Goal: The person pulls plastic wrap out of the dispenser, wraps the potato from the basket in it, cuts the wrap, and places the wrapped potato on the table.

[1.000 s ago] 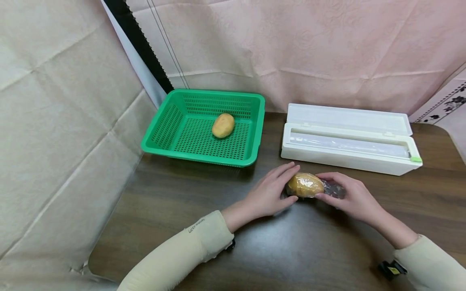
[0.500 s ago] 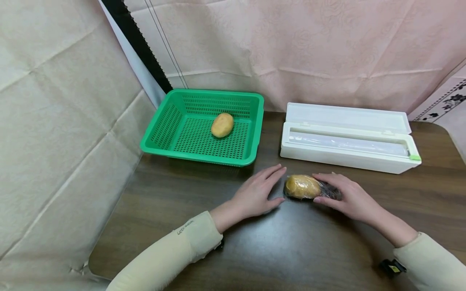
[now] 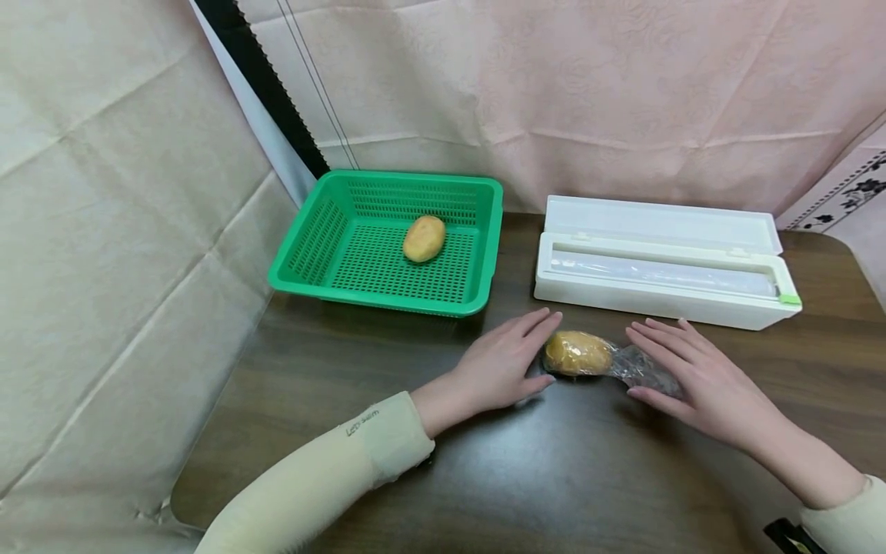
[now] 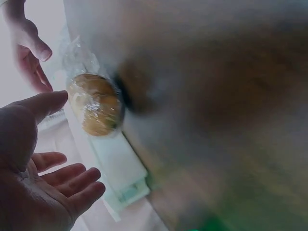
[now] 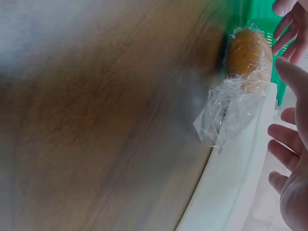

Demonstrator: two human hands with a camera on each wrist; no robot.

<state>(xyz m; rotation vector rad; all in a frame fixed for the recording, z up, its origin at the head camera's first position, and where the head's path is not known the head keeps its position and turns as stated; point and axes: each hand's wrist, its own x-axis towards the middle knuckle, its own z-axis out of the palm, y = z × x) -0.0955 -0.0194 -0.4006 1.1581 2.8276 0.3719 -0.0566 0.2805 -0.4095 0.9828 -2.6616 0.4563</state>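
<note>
A potato in clear plastic wrap (image 3: 578,353) lies on the wooden table in the head view. Its loose wrap tail (image 3: 642,368) sticks out to the right, flared and crinkled in the right wrist view. My left hand (image 3: 500,363) is beside the potato's left end, fingers extended and spread. Over the right end of the tail is my right hand (image 3: 709,388), its fingers apart and gripping nothing. The left wrist view shows the wrapped potato (image 4: 98,107) just beyond my left thumb, with a gap between the thumb and fingers.
A green plastic basket (image 3: 384,302) stands at the back left, holding one bare potato (image 3: 424,238). Behind my right hand sits a long white cling film dispenser (image 3: 664,304) with its lid raised and a film roll inside. Pale cloth hangs behind the table.
My right hand has let go of the wrap near the potato and drawn back to the right, fingers spreading. The left hand moved away left, then came partly back toward the potato.
</note>
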